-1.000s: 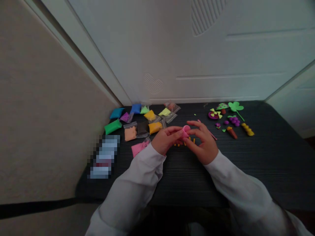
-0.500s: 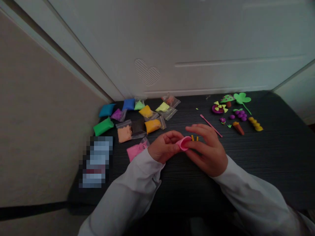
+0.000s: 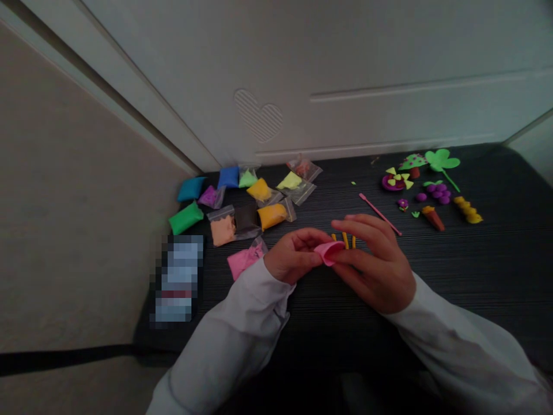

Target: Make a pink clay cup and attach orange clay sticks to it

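Note:
Between my hands is a hollow, cup-like piece of pink modelling clay [image 3: 329,252], its opening tilted toward my right hand. My left hand [image 3: 296,253] grips its left side between thumb and curled fingers. My right hand [image 3: 375,265] pinches the rim on the right, thumb at the opening and a finger beneath, with the upper fingers stretched out above. Just beyond the pink clay lie several thin yellow clay sticks [image 3: 345,240], partly hidden by my hands. A bag of pink clay [image 3: 242,261] rests by my left wrist.
Bags of coloured clay, including a green one [image 3: 186,218] and a black one [image 3: 247,220], cover the left. A pink tool [image 3: 380,214] lies behind my right hand. Clay figures stand at right: a clover [image 3: 441,159], grapes [image 3: 439,193], a brown cone [image 3: 432,218]. A blurred-out phone-like object [image 3: 179,279] sits left.
The view has shifted slightly, so the table's things sit a little farther right. The pink clay's opening looks flatter, and another yellow stick shows beyond it. Both hands keep their hold.

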`<state>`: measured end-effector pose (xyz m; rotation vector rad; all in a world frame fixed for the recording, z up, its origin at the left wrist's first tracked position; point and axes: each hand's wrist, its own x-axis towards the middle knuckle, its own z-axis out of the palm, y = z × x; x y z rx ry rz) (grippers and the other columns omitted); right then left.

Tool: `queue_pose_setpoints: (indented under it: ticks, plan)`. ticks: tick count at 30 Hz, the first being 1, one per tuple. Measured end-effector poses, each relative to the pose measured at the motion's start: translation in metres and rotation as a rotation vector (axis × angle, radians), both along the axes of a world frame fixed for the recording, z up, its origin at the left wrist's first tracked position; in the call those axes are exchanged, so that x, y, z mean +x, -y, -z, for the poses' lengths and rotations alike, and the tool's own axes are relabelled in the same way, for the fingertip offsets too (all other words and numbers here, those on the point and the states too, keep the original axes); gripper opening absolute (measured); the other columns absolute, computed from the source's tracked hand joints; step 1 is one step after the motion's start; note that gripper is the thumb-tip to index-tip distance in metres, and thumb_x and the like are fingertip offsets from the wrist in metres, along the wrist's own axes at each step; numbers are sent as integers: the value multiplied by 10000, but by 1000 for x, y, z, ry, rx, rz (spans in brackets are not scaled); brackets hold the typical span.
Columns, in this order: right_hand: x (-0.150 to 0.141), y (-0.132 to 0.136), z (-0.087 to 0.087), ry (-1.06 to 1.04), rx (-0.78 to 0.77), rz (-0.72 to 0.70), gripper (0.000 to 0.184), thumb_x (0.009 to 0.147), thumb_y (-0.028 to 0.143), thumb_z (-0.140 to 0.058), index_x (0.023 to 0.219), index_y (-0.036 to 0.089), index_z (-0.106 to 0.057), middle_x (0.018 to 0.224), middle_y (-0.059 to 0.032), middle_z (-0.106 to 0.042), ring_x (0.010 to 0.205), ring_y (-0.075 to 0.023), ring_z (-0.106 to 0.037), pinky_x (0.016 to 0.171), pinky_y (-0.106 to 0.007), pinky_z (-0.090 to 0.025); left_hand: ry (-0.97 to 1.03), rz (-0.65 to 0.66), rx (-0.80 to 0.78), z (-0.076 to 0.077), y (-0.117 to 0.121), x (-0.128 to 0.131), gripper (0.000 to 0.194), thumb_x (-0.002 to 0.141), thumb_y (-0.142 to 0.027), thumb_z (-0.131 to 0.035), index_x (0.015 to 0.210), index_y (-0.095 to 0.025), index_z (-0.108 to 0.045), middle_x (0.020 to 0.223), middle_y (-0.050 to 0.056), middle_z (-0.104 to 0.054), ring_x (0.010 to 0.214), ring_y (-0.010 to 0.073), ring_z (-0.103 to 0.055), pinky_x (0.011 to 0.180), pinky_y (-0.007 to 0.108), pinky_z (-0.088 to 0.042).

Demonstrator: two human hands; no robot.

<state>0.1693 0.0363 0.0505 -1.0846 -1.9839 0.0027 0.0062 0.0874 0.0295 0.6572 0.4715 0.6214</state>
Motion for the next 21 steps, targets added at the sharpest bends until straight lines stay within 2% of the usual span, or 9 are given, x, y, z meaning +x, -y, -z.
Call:
queue_pose_setpoints:
  ticks: [5,10,13,16,21]
  plan:
    - [-1,0,1,-16,-32,20,146,714,212,-634,855,248,-619,1136,-51,-560,1079,-233,-487,900,-443,-428,-19,-34,1,1,0,2,308,510,-164,-777,792,-150,-653,752,2,-671,676,102,-603,672,224,-452]
    - [-1,-1,-1,-57,-58,21,89,719,197,-629,793,244,-614,1120,-47,-561,1079,-226,-490,919,-452,-413,6,-56,37,2,0,3,278,547,-156,-760,805,-158,-655,760,-4,-677,684,87,-610,658,196,-466]
    - [-1,-2,-3,-132,-135,50,59,737,237,-612,795,240,-620,1137,-58,-546,1067,-233,-499,892,-464,-425,10,-74,33,-1,0,2,254,574,-158,-745,814,-181,-665,791,-8,-685,721,101,-624,693,222,-487]
    - [-1,-3,-2,-180,-224,61,113,735,286,-612,834,234,-626,1165,-72,-523,1080,-245,-494,855,-450,-451,-26,-112,51,-3,0,1,229,605,-155,-723,827,-181,-675,841,9,-693,771,125,-633,743,261,-492]
    - [-1,-5,1,-139,-168,57,54,741,236,-596,790,226,-616,1144,-73,-532,1067,-243,-494,861,-455,-443,-75,-156,67,-2,2,4,208,607,-145,-717,811,-172,-684,853,27,-701,779,140,-641,719,259,-502]
